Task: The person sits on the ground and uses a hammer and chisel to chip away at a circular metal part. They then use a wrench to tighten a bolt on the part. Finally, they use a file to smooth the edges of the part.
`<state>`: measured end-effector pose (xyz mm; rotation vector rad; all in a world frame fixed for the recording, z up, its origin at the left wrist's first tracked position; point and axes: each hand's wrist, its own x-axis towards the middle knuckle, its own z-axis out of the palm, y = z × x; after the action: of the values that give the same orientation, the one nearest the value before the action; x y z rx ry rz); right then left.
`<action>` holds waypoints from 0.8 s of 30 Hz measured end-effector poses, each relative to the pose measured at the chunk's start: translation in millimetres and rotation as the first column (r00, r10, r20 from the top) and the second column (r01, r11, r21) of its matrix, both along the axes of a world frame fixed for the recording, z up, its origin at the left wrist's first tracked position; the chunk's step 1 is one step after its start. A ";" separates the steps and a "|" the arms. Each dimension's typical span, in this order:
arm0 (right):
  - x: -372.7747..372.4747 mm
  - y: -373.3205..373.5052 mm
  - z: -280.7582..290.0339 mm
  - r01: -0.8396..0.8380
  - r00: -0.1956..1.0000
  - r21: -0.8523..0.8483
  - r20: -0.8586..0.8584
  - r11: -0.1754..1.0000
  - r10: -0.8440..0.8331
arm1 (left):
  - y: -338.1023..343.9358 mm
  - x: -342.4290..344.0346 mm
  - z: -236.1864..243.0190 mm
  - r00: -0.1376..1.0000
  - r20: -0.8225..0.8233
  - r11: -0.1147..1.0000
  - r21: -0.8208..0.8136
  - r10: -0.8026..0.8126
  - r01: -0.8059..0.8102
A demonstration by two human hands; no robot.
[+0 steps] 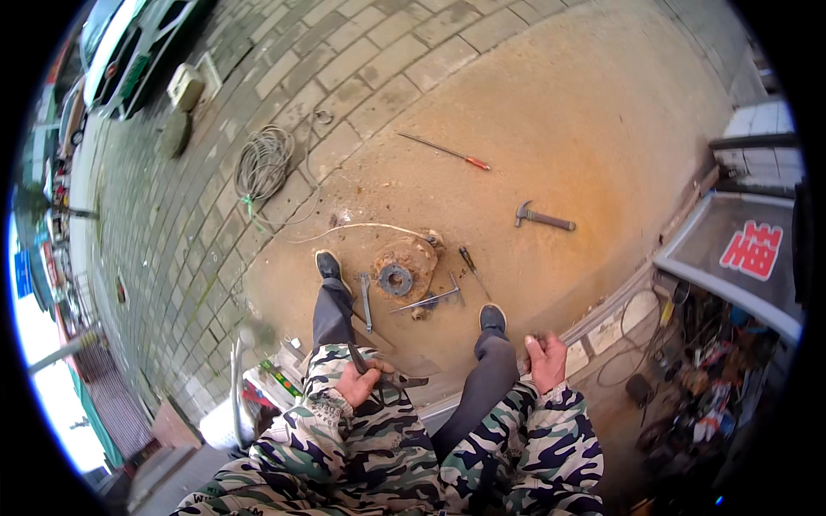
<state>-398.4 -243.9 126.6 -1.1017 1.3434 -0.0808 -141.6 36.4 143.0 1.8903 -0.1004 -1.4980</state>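
Note:
My left hand (358, 384) is closed round a dark tool (404, 381) with two arms, like pliers; its exact kind is unclear. Over my right thigh, my right hand (547, 359) is curled with thumb against fingers, and whatever it may pinch is too small to make out. On the ground between my feet sits a rusty, dirt-covered round machine part (416, 256) with a dark ring (396, 279) on top and a pale cable (361, 226) running from it. Around it lie a grey metal wrench-like tool (366, 305), a T-shaped metal tool (430, 299) and a dark-handled screwdriver (468, 261).
Farther out lie a red-handled screwdriver (476, 162) and a claw hammer (545, 217). A coil of grey cable (264, 163) rests on the paving at left. At right, a framed panel (731, 249) stands above a cluttered heap (705, 404). A white bucket (228, 423) is at lower left.

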 end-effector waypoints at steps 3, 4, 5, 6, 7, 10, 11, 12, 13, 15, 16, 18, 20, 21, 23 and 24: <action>28.4 23.5 -19.8 0.213 0.976 -0.029 0.046 0.977 -0.212 | -11.9 70.7 -37.4 0.932 -0.183 0.942 0.067 -0.313 0.329; 37.0 38.9 -27.4 0.275 0.960 -0.011 0.050 0.961 -0.274 | -19.2 92.5 -54.0 0.882 -0.234 0.900 0.057 -0.409 0.432; 51.7 49.9 -38.7 0.318 0.946 0.007 0.067 0.948 -0.317 | -17.3 107.8 -69.6 0.854 -0.229 0.873 0.033 -0.467 0.486; 63.7 53.1 -52.1 0.368 0.925 0.008 0.096 0.930 -0.367 | -25.3 121.3 -81.3 0.818 -0.191 0.836 -0.020 -0.542 0.549; 79.3 57.3 -65.4 0.368 0.921 -0.010 0.141 0.930 -0.363 | -33.3 134.9 -87.1 0.778 -0.152 0.792 -0.072 -0.610 0.607; 103.8 85.8 -111.6 0.267 0.961 -0.116 0.103 0.957 -0.256 | -47.8 168.9 -111.5 0.690 -0.203 0.709 -0.036 -0.695 0.704; 110.0 91.1 -114.3 0.158 0.987 -0.173 0.012 0.972 -0.158 | -46.1 177.6 -117.3 0.668 -0.162 0.682 -0.054 -0.727 0.729; 115.8 89.7 -115.7 0.025 0.996 -0.219 -0.080 0.975 -0.043 | -51.8 184.6 -116.8 0.605 -0.158 0.615 -0.019 -0.780 0.788; 115.0 89.3 -112.1 -0.064 0.991 -0.315 -0.133 0.947 0.022 | -60.1 190.0 -114.1 0.528 -0.158 0.532 0.020 -0.834 0.846; 110.0 86.3 -97.7 -0.257 0.955 -0.484 -0.258 0.837 0.144 | -64.3 196.9 -122.4 0.503 -0.054 0.506 -0.105 -0.863 0.856; 112.7 89.1 -94.8 -0.305 0.934 -0.522 -0.327 0.797 0.143 | -62.1 202.7 -123.9 0.492 -0.022 0.490 -0.125 -0.870 0.862; 108.9 106.5 -85.1 -0.377 0.893 -0.560 -0.431 0.738 0.129 | -45.0 210.5 -130.2 0.491 0.120 0.477 -0.132 -0.863 0.869; 105.8 133.3 -67.8 -0.439 0.841 -0.568 -0.533 0.696 0.095 | -35.2 210.5 -127.9 0.550 0.152 0.537 -0.124 -0.821 0.835; 98.6 149.8 -62.8 -0.428 0.831 -0.584 -0.555 0.690 0.045 | -37.4 201.0 -116.2 0.559 0.185 0.550 -0.102 -0.808 0.829; 92.2 188.1 -53.3 -0.387 0.790 -0.618 -0.605 0.684 -0.099 | -46.2 194.9 -99.0 0.462 0.270 0.431 -0.170 -0.845 0.886; 88.9 205.6 -49.5 -0.402 0.781 -0.644 -0.612 0.651 -0.123 | -38.4 192.6 -93.0 0.421 0.326 0.373 -0.201 -0.846 0.906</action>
<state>-309.5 -38.3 77.1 -2.0962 1.8655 -0.1820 51.0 -2.0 50.0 1.6706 -1.6242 -1.7583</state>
